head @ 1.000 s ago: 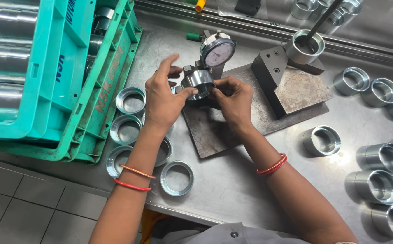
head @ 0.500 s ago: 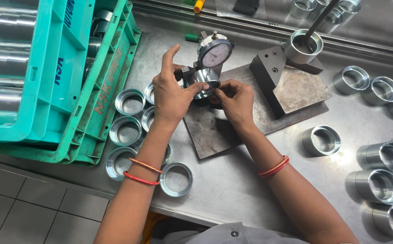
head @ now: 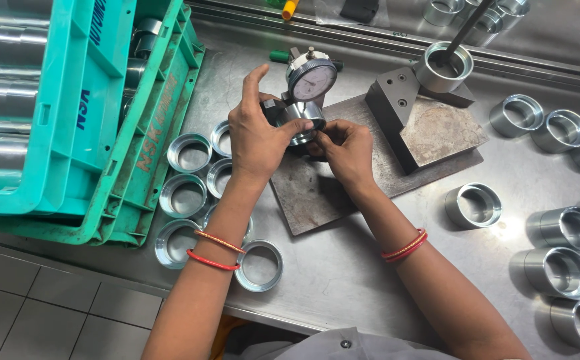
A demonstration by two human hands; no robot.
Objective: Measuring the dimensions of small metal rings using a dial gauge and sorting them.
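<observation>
Steel ring point(head: 301, 120) gripped by both left hand point(head: 258, 137) and right hand point(head: 346, 148); teal crates point(head: 70, 113) hold steel cylinders point(head: 0, 87).

A shiny steel ring point(head: 301, 120), short and cylindrical with a bright machined outer wall, sits under a round dial gauge point(head: 312, 80) at the back edge of a dark flat metal plate point(head: 316, 193); the ring's axis looks roughly upright, its lower part hidden by fingers; the left hand point(head: 255, 137) wraps it from the left, thumb on its front rim; the right hand point(head: 346, 150) pinches it from the right; the gauge's white face tilts toward the camera, 1 needle just visible.
</observation>
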